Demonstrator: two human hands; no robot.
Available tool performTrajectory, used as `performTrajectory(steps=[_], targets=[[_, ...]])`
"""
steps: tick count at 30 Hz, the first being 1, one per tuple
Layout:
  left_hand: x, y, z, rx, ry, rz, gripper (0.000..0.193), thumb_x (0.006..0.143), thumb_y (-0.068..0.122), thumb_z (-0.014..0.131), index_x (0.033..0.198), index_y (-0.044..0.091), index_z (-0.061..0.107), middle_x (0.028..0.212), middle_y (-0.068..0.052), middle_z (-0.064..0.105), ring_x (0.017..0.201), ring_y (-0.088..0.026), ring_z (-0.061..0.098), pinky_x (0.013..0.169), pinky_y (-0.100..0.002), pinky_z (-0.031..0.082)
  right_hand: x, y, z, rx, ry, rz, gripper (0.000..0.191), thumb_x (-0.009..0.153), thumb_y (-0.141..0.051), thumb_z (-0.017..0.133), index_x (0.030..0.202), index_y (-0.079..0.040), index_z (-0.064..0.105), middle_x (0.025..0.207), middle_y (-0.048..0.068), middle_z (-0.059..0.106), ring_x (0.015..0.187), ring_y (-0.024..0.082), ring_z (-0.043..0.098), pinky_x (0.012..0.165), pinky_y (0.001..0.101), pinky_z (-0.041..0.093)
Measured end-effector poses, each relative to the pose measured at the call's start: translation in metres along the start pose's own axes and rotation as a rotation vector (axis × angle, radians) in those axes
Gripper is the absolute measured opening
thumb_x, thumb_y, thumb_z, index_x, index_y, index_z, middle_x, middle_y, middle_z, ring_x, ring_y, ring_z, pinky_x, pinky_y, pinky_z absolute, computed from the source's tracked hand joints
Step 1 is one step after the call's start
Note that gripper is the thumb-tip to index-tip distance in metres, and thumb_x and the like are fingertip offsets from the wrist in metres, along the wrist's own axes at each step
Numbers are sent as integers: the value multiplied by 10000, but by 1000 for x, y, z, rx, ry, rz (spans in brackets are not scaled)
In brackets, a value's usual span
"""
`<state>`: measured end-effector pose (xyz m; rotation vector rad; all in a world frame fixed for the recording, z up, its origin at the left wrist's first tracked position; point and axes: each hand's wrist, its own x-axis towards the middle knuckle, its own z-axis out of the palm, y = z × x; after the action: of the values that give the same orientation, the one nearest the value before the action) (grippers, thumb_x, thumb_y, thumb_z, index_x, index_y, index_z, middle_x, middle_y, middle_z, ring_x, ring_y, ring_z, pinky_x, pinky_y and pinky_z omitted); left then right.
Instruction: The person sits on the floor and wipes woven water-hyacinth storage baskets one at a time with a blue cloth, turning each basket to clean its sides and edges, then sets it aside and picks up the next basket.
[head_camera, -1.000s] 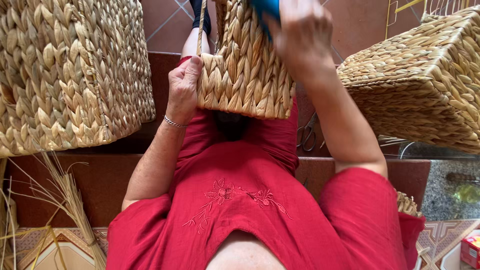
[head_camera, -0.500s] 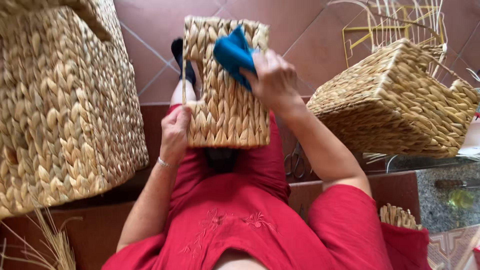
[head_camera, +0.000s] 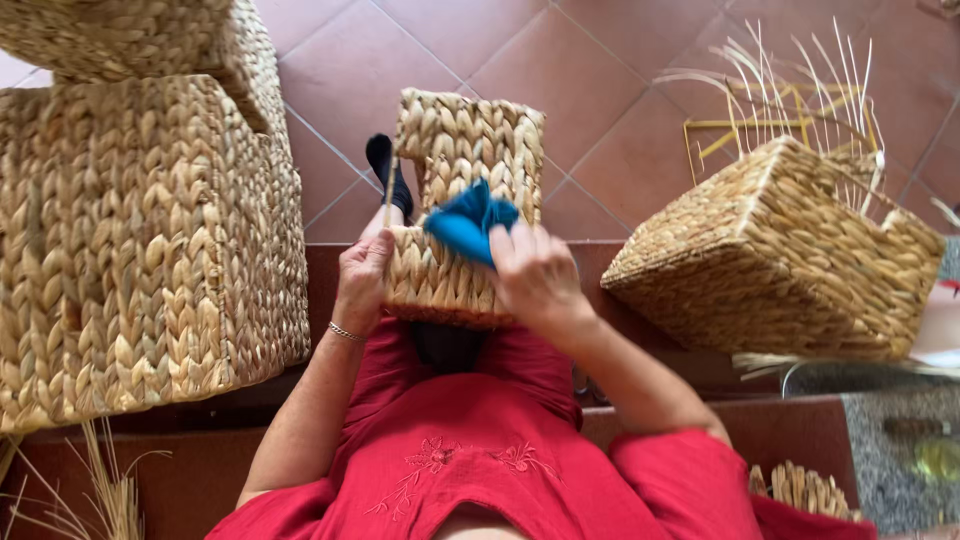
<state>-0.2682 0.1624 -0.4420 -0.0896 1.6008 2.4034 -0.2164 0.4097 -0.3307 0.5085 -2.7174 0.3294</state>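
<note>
A small woven straw basket (head_camera: 462, 160) rests on my lap over my red clothes. My left hand (head_camera: 362, 280) grips its near left edge, a thin bracelet on the wrist. My right hand (head_camera: 535, 275) presses a blue cloth (head_camera: 468, 222) against the basket's side. A loose straw strand (head_camera: 390, 190) stands up along the basket's left edge, above my left hand.
A large woven basket (head_camera: 140, 240) stands at the left, with another above it. A medium woven basket (head_camera: 780, 255) lies tilted at the right, with a yellow wire frame (head_camera: 770, 125) and straw stalks behind it. Loose straw (head_camera: 100, 495) lies at bottom left. The floor is terracotta tile (head_camera: 600, 90).
The view has tilted down, so the basket sits lower in frame. My right hand with the blue cloth has moved down the basket's side toward me.
</note>
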Motion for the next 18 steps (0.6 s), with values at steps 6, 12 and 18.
performTrajectory(steps=[6,12,18], targets=[[12,-9,5,-68,-66,102,342,1089,256,563,1150,-38,728,991,-45,750,825,-83,672,743,-239,549,-31,-16,-31,100,3,-59,353,838,-279,788,1018,-21,625,803,134,601,746,335,657,641,439,540],[35,-27,1,88,-24,132,314,1120,244,532,1069,4,728,897,26,686,756,-39,577,668,-221,483,-9,27,-2,129,16,20,301,898,-351,762,1014,-88,669,858,139,665,764,359,688,655,481,546],[49,-45,5,125,-21,183,299,1141,232,538,1026,10,702,885,51,662,778,-17,550,682,-225,481,87,115,55,-136,74,151,432,970,-515,721,1085,-99,707,912,179,707,768,413,701,659,523,551]])
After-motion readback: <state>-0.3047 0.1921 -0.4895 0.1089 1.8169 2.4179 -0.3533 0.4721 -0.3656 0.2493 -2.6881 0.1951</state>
